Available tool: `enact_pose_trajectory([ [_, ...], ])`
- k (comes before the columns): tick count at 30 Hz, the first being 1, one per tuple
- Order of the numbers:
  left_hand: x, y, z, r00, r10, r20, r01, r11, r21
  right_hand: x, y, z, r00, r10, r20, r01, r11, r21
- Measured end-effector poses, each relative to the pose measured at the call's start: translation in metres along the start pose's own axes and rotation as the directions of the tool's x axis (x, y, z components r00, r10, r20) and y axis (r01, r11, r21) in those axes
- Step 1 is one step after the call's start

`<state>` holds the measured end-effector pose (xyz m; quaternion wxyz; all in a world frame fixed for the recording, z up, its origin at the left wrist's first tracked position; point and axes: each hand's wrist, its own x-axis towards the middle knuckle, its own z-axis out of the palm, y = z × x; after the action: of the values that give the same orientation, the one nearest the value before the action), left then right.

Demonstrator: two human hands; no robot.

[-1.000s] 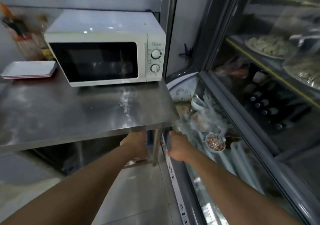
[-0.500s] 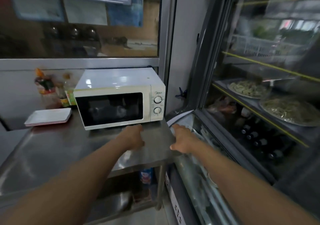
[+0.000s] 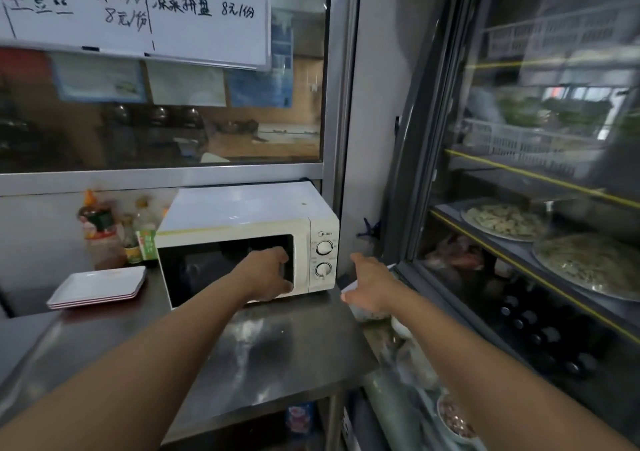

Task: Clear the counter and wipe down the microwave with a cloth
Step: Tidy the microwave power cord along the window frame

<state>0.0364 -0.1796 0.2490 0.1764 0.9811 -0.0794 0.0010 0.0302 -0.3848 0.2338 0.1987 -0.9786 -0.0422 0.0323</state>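
Microwave (image 3: 242,239) sits far right on the steel table (image 3: 284,357). Left hand (image 3: 268,274) on the door's right edge, fingers curled round it — door looks closed. Right hand (image 3: 369,286) hovers past the table's right edge, fingers relaxed, holding nothing. White trays (image 3: 98,287) stacked left of the microwave.

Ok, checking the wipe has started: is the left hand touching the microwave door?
Touching. The head view shows the left hand with fingers curled on the right edge of the microwave door.
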Motion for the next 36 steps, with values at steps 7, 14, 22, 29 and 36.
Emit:
enact_pose_trajectory([
  [7,0.069,0.02,-0.005,1.0,-0.009,-0.012,0.009,1.0,-0.011,0.07,0.026,-0.029,1.0,-0.002,0.004,0.002,0.998,0.066],
  [14,0.162,0.046,0.004,0.998,-0.045,-0.045,0.045,0.999,-0.011,0.163,0.062,-0.046,0.999,-0.05,0.012,0.049,0.995,0.084],
  [22,0.243,0.047,0.015,0.993,-0.098,-0.065,0.099,0.995,0.011,0.242,0.094,-0.041,0.998,-0.044,0.048,0.038,0.992,0.118],
  [29,0.299,0.033,0.017,0.996,-0.053,-0.07,0.052,0.999,-0.011,0.284,0.097,-0.033,1.0,0.007,0.023,-0.01,0.992,0.124],
  [36,0.35,0.014,0.015,0.992,0.091,-0.087,-0.091,0.996,0.0,0.324,0.088,-0.023,0.996,0.091,0.002,-0.091,0.987,0.129],
])
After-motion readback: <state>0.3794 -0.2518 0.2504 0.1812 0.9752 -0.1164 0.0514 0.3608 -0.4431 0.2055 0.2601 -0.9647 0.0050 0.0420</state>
